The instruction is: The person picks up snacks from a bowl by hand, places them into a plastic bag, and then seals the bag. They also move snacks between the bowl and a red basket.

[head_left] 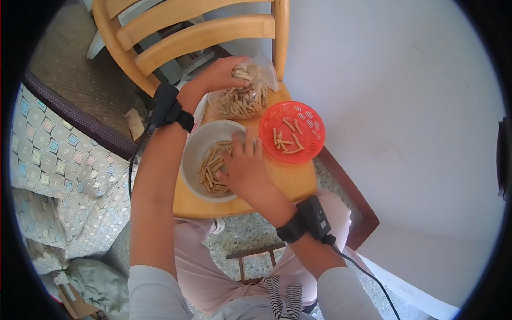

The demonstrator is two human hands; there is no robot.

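At the far side of the chair seat, my left hand (pixel 226 74) is closed on the top of a clear plastic bag (pixel 242 101) full of short, tan stick-shaped pieces. Its fingertips are partly lost against the bag. My right hand (pixel 245 165) reaches over the right rim of a pale round bowl (pixel 188 170), fingers spread and nothing visible in them. Inside the bowl lie many stick pieces (pixel 213 168), some hidden under that hand. Beside it, a red plastic basket (pixel 314 130) holds several more sticks (pixel 288 140).
A wooden chair (pixel 298 184) carries the bag, bowl and basket, its slatted back (pixel 205 37) at the far side. A white wall (pixel 394 106) stands to the right. Patterned fabric (pixel 69 160) lies at left. Cables run from both wrist straps.
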